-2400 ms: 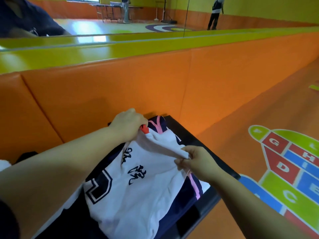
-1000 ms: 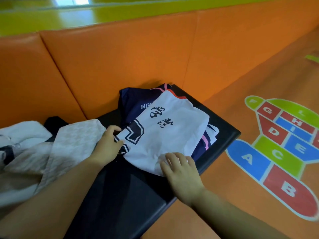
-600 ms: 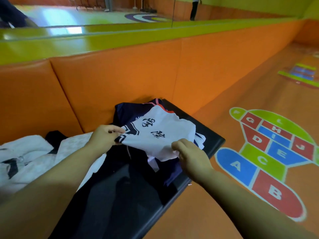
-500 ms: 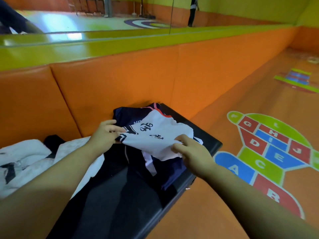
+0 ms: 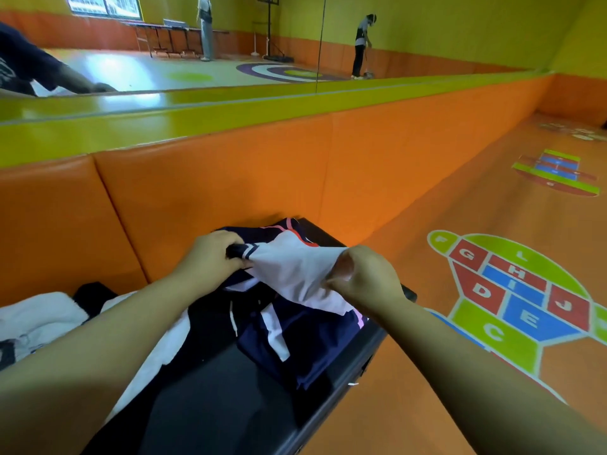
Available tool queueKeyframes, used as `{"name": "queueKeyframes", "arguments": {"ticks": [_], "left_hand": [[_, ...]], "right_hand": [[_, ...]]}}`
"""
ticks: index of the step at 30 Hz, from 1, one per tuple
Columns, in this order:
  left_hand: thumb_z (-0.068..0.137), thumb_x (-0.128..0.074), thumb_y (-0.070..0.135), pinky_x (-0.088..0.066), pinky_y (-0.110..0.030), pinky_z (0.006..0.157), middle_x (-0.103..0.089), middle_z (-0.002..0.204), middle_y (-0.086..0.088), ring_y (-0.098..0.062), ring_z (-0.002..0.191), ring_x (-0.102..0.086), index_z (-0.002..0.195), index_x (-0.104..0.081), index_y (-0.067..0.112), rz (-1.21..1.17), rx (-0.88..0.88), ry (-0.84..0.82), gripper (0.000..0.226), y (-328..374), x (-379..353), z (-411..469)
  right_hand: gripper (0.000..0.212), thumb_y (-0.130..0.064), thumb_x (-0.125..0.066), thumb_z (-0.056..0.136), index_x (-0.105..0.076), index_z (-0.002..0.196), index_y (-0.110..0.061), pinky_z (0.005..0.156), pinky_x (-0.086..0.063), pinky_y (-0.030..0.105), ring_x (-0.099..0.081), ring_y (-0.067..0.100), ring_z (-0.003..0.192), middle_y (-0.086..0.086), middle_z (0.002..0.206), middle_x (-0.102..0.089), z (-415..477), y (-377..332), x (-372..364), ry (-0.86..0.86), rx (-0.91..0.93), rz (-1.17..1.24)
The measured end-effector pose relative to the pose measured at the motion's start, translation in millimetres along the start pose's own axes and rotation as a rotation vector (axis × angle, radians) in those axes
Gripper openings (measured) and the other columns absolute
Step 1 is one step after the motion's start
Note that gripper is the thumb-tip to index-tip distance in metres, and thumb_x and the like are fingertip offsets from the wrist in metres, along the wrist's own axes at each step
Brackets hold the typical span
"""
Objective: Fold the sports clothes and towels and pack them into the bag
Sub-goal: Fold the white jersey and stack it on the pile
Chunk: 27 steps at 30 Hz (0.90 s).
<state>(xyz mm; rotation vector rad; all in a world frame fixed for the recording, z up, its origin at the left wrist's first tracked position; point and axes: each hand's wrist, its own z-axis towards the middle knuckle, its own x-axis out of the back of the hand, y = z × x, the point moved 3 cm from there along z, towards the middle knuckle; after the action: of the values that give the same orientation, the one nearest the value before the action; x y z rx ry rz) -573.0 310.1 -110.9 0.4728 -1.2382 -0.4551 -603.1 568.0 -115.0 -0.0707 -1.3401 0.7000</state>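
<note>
White jersey (image 5: 295, 270) is hanging stretched between two hands, lifted just above the far end of the black bench (image 5: 230, 405). From the head view, the left grip (image 5: 210, 257) is curling its fingers tightly round the jersey's dark, white-striped trim. The right grip (image 5: 364, 277) is pinching the opposite white edge between thumb and bent fingers. The fabric is sagging and creasing between them, and its lower part is drooping toward the bench.

Directly beneath it a navy garment (image 5: 302, 339) is lying crumpled on the bench, reaching toward the right edge. It is showing a white stripe, a pink border at its right side and a thin white drawstring (image 5: 233, 316) at its left. More navy fabric with a red-pink line is peeking out behind the jersey at the bench's far corner.

Toward the left end of the bench a heap of white cloth (image 5: 39, 320) is lying loose, partly hidden by the left forearm, with a small black item (image 5: 93, 295) sitting behind it; I cannot tell what that is.

The bench is standing against an orange padded wall (image 5: 230, 185), and a lettered hopscotch pattern (image 5: 525, 303) is showing on the orange floor to the right.
</note>
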Motion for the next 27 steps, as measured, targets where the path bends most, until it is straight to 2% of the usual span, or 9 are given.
{"name": "queueKeyframes", "arguments": {"ticks": [3,7,10,13,16,18,21,24,27], "left_hand": [[0.082,-0.071,0.021,-0.041,-0.034,0.066,-0.057,0.080,0.006,-0.020,0.074,-0.050,0.085,-0.059,0.019,0.050,-0.081,-0.018,0.012,12,10,9],[0.085,-0.067,0.030,-0.032,-0.038,0.055,-0.052,0.067,0.003,-0.023,0.070,-0.045,0.078,-0.055,0.022,0.149,-0.185,0.067,0.016,25,34,21],[0.084,-0.067,0.026,-0.028,-0.034,0.066,-0.047,0.070,0.006,-0.024,0.085,-0.039,0.080,-0.050,0.028,0.117,-0.209,0.174,0.018,37,60,30],[0.082,-0.067,0.023,-0.035,-0.038,0.071,-0.045,0.071,0.013,-0.022,0.082,-0.040,0.085,-0.056,0.029,0.005,-0.270,0.191,0.013,56,91,33],[0.083,-0.069,0.021,-0.035,-0.013,0.062,-0.050,0.073,0.014,-0.017,0.072,-0.045,0.092,-0.061,0.021,-0.055,-0.283,0.252,0.012,77,123,29],[0.086,-0.068,0.018,-0.031,-0.005,0.057,-0.055,0.077,0.011,-0.015,0.073,-0.047,0.090,-0.058,0.023,-0.075,-0.250,0.255,0.012,82,141,25],[0.084,-0.070,0.021,-0.031,-0.009,0.056,-0.058,0.077,0.004,-0.005,0.067,-0.048,0.079,-0.057,0.026,-0.040,-0.281,0.233,0.014,88,167,16],[0.080,-0.073,0.023,-0.033,-0.008,0.056,-0.061,0.080,0.008,0.009,0.067,-0.051,0.085,-0.062,0.023,0.009,-0.264,0.128,0.012,84,172,11],[0.074,-0.078,0.028,-0.039,-0.015,0.062,-0.065,0.078,0.009,0.006,0.071,-0.055,0.079,-0.062,0.031,0.043,-0.186,0.006,0.017,71,158,10]], "right_hand": [[0.016,-0.021,-0.061,0.079,-0.045,0.076,-0.021,0.052,-0.032,0.029,-0.050,0.024,0.069,-0.005,0.071,-0.051,9,0,12,0.033,-0.083,-0.015],[0.036,-0.016,-0.062,0.080,-0.044,0.111,-0.019,0.063,-0.042,0.036,-0.053,0.027,0.077,-0.001,0.087,-0.057,18,-7,49,0.093,-0.105,0.119],[0.048,-0.015,-0.063,0.083,-0.045,0.127,-0.019,0.072,-0.043,0.033,-0.053,0.020,0.088,-0.002,0.095,-0.055,23,-23,82,0.121,-0.033,0.163],[0.024,-0.011,-0.062,0.081,-0.063,0.104,-0.015,0.066,-0.040,0.035,-0.058,0.025,0.086,0.003,0.089,-0.064,27,-41,114,0.149,0.079,0.102],[0.017,-0.018,-0.056,0.071,-0.065,0.084,-0.013,0.061,-0.044,0.037,-0.056,0.019,0.069,0.007,0.075,-0.065,25,-60,140,0.161,0.132,0.247],[0.014,-0.018,-0.054,0.069,-0.064,0.078,-0.016,0.057,-0.041,0.030,-0.050,0.008,0.062,-0.003,0.067,-0.064,25,-70,153,0.155,0.159,0.377],[0.004,-0.007,-0.061,0.078,-0.064,0.079,-0.009,0.060,-0.039,0.030,-0.050,0.009,0.065,-0.001,0.069,-0.062,28,-77,165,0.119,0.180,0.482],[0.008,-0.003,-0.065,0.079,-0.066,0.084,-0.009,0.061,-0.041,0.030,-0.053,0.012,0.066,0.005,0.074,-0.064,35,-76,159,0.068,0.153,0.426],[0.011,-0.001,-0.064,0.080,-0.069,0.088,-0.006,0.057,-0.041,0.025,-0.052,0.011,0.062,0.005,0.071,-0.063,41,-70,139,-0.028,0.092,0.376]]}}
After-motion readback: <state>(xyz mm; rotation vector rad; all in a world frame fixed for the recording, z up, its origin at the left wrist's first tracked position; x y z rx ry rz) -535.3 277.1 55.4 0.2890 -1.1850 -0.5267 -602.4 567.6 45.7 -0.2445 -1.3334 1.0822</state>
